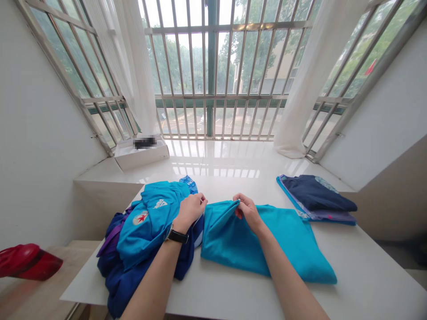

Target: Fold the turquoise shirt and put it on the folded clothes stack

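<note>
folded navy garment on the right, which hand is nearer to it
Right. The right hand pinches the turquoise cloth, left of the folded navy garment, not touching it; the left hand rests farther off on the blue shirt pile.

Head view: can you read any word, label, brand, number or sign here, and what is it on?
Nothing is readable.
White logo on the turquoise shirt: too small to read.
Round badge with a red star: no legible text.
Blue printed fabric: too blurred.
White box: its black patch is blurred out.
</note>
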Action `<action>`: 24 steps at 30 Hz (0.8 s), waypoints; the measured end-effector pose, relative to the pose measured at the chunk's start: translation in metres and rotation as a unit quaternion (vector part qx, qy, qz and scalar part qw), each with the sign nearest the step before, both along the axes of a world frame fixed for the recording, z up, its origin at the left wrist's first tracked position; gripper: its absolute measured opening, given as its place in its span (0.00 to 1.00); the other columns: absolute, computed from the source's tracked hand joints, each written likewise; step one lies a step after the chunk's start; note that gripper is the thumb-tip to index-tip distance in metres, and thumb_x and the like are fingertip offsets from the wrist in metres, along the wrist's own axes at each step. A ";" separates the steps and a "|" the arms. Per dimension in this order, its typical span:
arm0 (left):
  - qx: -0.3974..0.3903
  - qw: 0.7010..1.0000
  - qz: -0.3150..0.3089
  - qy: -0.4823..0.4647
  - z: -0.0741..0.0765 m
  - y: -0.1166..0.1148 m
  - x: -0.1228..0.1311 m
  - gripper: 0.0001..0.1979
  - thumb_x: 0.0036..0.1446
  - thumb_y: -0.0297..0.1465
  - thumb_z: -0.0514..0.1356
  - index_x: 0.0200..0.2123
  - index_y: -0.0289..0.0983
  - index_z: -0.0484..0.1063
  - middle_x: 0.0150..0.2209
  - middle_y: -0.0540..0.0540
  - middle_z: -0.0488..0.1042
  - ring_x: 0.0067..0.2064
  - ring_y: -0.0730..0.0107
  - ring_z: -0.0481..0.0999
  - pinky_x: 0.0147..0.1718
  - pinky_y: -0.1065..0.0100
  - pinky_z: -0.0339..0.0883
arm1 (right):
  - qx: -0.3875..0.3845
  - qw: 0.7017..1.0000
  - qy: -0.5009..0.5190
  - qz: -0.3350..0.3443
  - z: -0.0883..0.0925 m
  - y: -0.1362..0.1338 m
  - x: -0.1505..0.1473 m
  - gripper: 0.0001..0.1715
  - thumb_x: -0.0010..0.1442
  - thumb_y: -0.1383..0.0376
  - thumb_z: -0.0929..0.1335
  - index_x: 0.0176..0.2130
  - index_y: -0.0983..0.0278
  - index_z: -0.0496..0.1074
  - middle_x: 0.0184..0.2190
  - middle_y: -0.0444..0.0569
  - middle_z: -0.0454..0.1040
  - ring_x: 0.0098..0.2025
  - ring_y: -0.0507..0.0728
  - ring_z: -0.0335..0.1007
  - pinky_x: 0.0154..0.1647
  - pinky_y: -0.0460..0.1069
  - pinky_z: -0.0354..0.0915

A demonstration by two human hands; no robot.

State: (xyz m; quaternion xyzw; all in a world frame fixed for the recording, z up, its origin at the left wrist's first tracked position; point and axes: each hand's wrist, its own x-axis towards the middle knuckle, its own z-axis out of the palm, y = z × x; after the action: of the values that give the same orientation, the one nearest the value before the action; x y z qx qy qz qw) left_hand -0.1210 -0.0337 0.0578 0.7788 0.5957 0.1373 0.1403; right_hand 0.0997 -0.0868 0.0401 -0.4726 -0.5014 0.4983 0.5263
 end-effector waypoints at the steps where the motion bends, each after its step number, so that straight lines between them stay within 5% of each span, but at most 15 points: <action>1: -0.005 1.000 -0.007 0.004 0.000 -0.001 0.000 0.10 0.63 0.34 0.57 0.37 0.39 0.78 0.37 0.42 0.80 0.39 0.59 0.78 0.32 0.69 0.61 | 0.000 1.000 0.007 -0.001 0.001 -0.001 0.001 0.05 0.50 0.61 0.64 0.28 0.59 0.65 0.13 0.36 0.63 0.16 0.50 0.55 0.19 0.46 0.49; 8: -0.040 0.991 -0.123 -0.028 -0.002 -0.003 0.002 0.12 0.60 0.31 0.60 0.48 0.43 0.76 0.37 0.46 0.80 0.39 0.62 0.78 0.35 0.70 0.63 | -0.008 0.999 0.040 0.006 0.002 -0.004 0.000 0.04 0.50 0.61 0.64 0.28 0.59 0.64 0.13 0.35 0.59 0.15 0.49 0.50 0.19 0.46 0.43; 16: -0.029 0.983 -0.174 -0.060 -0.007 -0.004 0.007 0.11 0.59 0.32 0.59 0.45 0.42 0.77 0.33 0.47 0.80 0.34 0.65 0.77 0.33 0.70 0.63 | -0.006 0.998 0.053 0.028 0.002 -0.003 -0.001 0.05 0.51 0.61 0.65 0.29 0.60 0.64 0.12 0.35 0.58 0.16 0.48 0.50 0.19 0.46 0.43; 21: -0.017 0.991 -0.128 -0.039 -0.008 -0.008 0.010 0.13 0.55 0.39 0.63 0.41 0.39 0.76 0.29 0.47 0.78 0.33 0.62 0.77 0.30 0.70 0.61 | -0.002 0.998 0.060 0.034 0.002 -0.003 -0.002 0.06 0.51 0.61 0.65 0.29 0.60 0.63 0.13 0.35 0.58 0.16 0.48 0.51 0.20 0.46 0.44; 24: 0.001 0.994 -0.112 0.012 -0.009 -0.010 0.014 0.10 0.54 0.32 0.62 0.42 0.40 0.74 0.30 0.46 0.78 0.34 0.61 0.77 0.31 0.69 0.61 | -0.002 0.998 0.056 0.036 0.002 -0.003 -0.002 0.06 0.50 0.60 0.65 0.29 0.60 0.63 0.13 0.34 0.58 0.16 0.48 0.51 0.19 0.46 0.43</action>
State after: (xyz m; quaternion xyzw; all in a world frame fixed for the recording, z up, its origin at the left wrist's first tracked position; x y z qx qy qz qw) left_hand -0.1074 -0.0439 0.0490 0.8426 0.5058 0.1123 0.1467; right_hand 0.0972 -0.0900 0.0424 -0.4267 -0.4870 0.5435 0.5342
